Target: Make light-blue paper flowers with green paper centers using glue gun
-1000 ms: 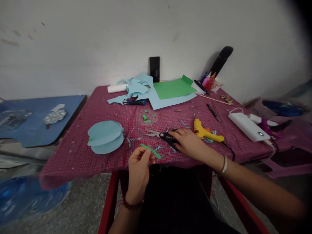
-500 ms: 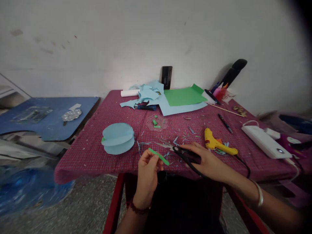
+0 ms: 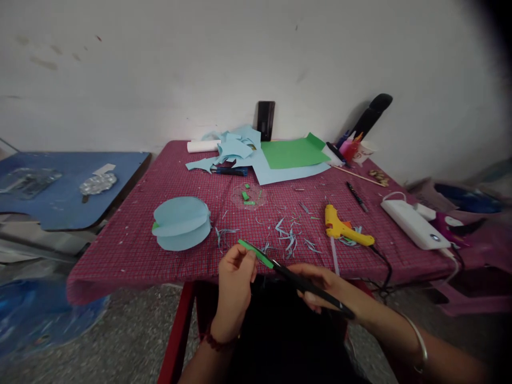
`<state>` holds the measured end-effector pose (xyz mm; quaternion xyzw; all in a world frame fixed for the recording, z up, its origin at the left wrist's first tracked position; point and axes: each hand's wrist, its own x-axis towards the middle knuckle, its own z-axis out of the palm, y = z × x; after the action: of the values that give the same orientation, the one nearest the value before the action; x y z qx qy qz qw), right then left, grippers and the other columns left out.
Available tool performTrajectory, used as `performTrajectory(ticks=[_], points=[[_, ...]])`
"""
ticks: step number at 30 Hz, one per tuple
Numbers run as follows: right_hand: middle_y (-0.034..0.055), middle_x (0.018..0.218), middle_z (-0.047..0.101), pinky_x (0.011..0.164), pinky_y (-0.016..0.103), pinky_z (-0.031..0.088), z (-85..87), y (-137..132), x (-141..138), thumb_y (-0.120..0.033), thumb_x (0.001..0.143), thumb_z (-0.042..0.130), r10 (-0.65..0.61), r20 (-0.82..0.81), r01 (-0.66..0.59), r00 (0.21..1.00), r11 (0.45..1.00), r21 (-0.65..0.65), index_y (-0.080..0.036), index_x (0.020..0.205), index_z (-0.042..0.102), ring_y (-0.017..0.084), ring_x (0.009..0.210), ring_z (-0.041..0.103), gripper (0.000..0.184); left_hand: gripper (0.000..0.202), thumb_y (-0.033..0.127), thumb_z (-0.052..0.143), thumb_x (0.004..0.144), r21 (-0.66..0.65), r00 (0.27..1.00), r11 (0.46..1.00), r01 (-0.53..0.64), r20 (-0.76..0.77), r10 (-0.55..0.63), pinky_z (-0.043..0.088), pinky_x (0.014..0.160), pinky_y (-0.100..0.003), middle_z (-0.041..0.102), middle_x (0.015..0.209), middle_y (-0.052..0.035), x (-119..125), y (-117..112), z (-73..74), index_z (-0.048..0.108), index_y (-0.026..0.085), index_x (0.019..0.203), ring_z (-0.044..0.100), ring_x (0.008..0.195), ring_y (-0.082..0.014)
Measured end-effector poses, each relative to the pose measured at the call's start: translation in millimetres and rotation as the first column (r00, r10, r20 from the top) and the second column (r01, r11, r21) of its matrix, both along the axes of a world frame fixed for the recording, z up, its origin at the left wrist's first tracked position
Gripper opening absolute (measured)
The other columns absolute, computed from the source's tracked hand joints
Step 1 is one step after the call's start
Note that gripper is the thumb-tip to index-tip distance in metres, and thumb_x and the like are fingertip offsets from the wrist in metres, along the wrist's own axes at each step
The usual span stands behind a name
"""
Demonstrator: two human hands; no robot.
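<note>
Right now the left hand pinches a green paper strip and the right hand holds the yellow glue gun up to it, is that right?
Not quite. In the head view the left hand does pinch the green paper strip, but the right hand holds black scissors, their tip at the strip. The yellow glue gun lies on the table, untouched.

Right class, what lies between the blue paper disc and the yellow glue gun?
Head view: thin blue paper slivers lie scattered on the cloth between disc and glue gun.
</note>
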<state>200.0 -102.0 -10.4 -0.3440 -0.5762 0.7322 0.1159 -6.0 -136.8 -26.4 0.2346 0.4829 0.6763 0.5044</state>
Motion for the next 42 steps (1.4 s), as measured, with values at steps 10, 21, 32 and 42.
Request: performTrajectory(ticks=[10,21,32,42], points=[[-0.0049,0.065,0.047,0.041,0.017,0.029,-3.1,-2.2,1.4,-0.048,0.073,0.075,-0.02,0.015,0.02,1.0,1.0,0.019,-0.019,0.123,0.062,0.004,0.046,0.037,0.059,0.019,0.021,0.061,0.077,-0.023,1.0,1.0,-0.009,-0.015,0.009,0.024,0.042,-0.018,0.044,0.05,0.0081,1.7,1.1,-4.3,0.049,0.018,0.063,0.033,0.043,-0.0046],[-0.0036,0.073,0.049,0.044,0.016,0.03,-5.3,-1.2,2.1,-0.039,0.075,0.076,-0.005,-0.001,0.005,1.0,1.0,-0.013,-0.021,0.12,0.059,0.004,0.053,0.04,0.052,0.018,0.022,0.064,0.068,-0.077,0.996,0.997,0.028,0.091,-0.021,0.025,0.04,-0.018,0.045,0.048,0.0073,2.9,2.0,3.1,0.049,0.017,0.059,0.036,0.042,-0.0046],[0.0004,0.082,0.051,0.054,0.02,0.035,2.8,-1.8,-0.7,-0.048,0.075,0.074,0.01,-0.071,-0.007,0.997,0.999,0.052,-0.019,0.12,0.061,0.009,0.066,0.044,0.055,0.02,0.02,0.061,0.071,-0.051,0.999,0.998,0.034,0.039,-0.032,0.024,0.041,-0.018,0.044,0.048,0.0075,8.8,0.6,1.4,0.047,0.017,0.056,0.034,0.042,-0.004],[-0.0042,0.065,0.047,0.049,0.021,0.034,-0.3,-4.4,0.6,-0.041,0.076,0.073,-0.04,-0.032,0.043,0.999,0.993,0.112,-0.02,0.118,0.065,0.008,0.053,0.038,0.047,0.018,0.02,0.061,0.07,-0.072,0.999,0.997,0.038,0.028,-0.036,0.023,0.041,-0.019,0.043,0.048,0.0078,9.1,-0.1,0.0,0.048,0.018,0.058,0.033,0.042,-0.0047]])
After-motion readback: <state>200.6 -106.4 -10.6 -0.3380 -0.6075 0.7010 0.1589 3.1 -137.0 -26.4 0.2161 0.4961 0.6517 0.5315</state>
